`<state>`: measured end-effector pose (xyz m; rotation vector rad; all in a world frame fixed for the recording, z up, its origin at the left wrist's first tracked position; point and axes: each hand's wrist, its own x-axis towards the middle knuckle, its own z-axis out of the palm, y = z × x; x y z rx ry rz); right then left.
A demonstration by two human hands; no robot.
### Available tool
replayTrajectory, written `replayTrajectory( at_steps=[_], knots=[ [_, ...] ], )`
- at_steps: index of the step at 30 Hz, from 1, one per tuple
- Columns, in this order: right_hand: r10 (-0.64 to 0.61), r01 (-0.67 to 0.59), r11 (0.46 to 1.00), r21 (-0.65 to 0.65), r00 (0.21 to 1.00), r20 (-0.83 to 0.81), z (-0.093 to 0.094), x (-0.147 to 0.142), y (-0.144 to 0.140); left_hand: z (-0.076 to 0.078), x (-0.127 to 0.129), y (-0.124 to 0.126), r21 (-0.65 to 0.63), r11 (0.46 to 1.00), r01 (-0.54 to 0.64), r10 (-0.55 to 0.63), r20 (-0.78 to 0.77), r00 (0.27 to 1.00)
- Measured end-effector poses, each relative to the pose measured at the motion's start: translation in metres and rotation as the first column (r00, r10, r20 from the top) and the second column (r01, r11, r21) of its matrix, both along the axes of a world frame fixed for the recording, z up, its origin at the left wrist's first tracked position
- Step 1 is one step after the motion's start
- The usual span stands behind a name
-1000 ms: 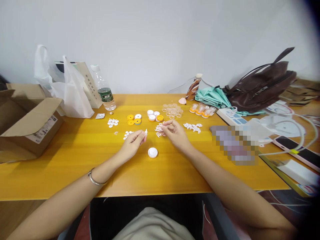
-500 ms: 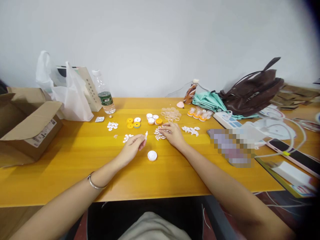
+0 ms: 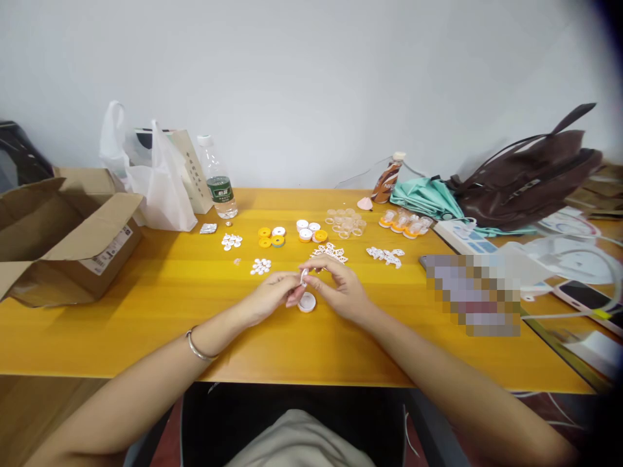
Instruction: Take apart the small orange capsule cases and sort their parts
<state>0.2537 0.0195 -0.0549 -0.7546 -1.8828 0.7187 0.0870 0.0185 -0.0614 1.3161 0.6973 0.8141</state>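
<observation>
At table centre, a small white piece [image 3: 304, 277] is pinched between the fingertips of the left hand [image 3: 273, 295] and right hand [image 3: 339, 290], both closed on it, just above a white cap [image 3: 307, 302] on the yellow table [image 3: 146, 305]. Fitting of the piece appears under way; careful alignment over the cap is judged necessary. Beyond, a water bottle [image 3: 219, 181] is noted; its green label cannot be read.
</observation>
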Motion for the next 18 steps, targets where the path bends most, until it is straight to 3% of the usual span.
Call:
replayTrajectory(
  at_steps=[5,8,11,13,16,18],
  knots=[
    [-0.033,-0.01,0.973,-0.231,0.982,-0.184,0.001,0.001,0.008,0.0,-0.002,0.003,0.045,0.997,-0.055,0.059,-0.08,0.995],
    [-0.197,0.121,0.937,-0.328,0.958,-0.209,0.016,0.022,0.021,0.001,-0.004,0.006,0.052,0.988,-0.146,0.151,-0.112,0.982],
    [-0.384,0.339,0.897,-0.282,0.915,-0.121,0.027,0.066,0.039,0.001,-0.005,0.008,0.084,0.98,-0.183,0.193,-0.129,0.973],
    [-0.486,0.475,0.85,-0.229,0.874,0.009,0.025,0.105,0.053,0.002,-0.005,0.008,0.119,0.976,-0.18,0.196,-0.142,0.97],
    [-0.624,0.662,0.725,-0.19,0.748,0.227,0.007,0.157,0.07,0.003,-0.004,0.008,0.18,0.968,-0.172,0.205,-0.183,0.961],
    [-0.604,0.693,0.675,-0.254,0.716,0.351,-0.009,0.179,0.077,0.003,-0.003,0.008,0.213,0.964,-0.16,0.205,-0.208,0.956]
  ],
)
